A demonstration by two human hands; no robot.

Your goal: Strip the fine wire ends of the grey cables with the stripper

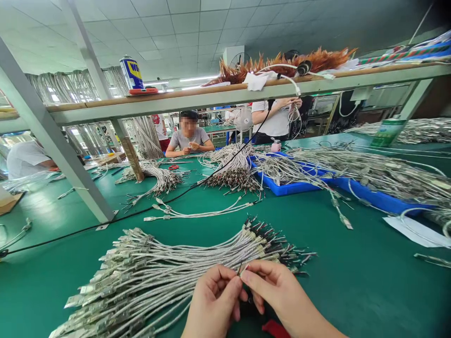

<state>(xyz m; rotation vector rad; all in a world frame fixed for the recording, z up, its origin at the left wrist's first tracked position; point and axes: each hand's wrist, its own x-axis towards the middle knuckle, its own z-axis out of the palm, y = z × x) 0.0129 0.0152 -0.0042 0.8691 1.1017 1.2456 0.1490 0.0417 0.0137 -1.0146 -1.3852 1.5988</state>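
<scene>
My left hand (pixel 216 300) and my right hand (pixel 276 291) meet at the lower middle, thumbs and fingertips pinched together. Between them shows the thin dark end of a wire (pixel 240 269); the rest of it is hidden by the fingers. Just beyond lies a big bundle of white USB cables (pixel 183 267), plugs at the left and bare wire ends at the right. Below my right hand, a red object (pixel 275 328) is partly visible at the bottom edge.
A few loose cables (pixel 200 215) and a black cord (pixel 141 216) cross the green table (pixel 369 281). Blue trays (pixel 292 188) piled with cables stand at the right. A shelf beam (pixel 197 105) on a slanted post (pixel 70 141) spans overhead. Other people work beyond.
</scene>
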